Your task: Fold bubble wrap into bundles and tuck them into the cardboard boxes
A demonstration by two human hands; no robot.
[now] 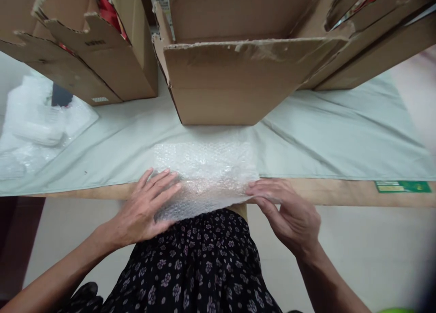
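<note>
A clear sheet of bubble wrap (207,167) lies over the table's front edge, its near end hanging toward my lap. My left hand (146,206) rests on its left side with the fingers spread and the thumb at the lower corner. At the right edge, my right hand (286,208) pinches the bubble wrap between thumb and fingers, lifting that edge slightly. Whether anything lies beneath the sheet cannot be made out.
Behind the wrap stands an open cardboard box (221,86). More cardboard boxes stand at left (112,63) and right (357,63). A pile of bubble wrap (37,117) lies at far left. A green card (403,186) sits on the table's right front edge. Pale green cloth (334,140) covers the table.
</note>
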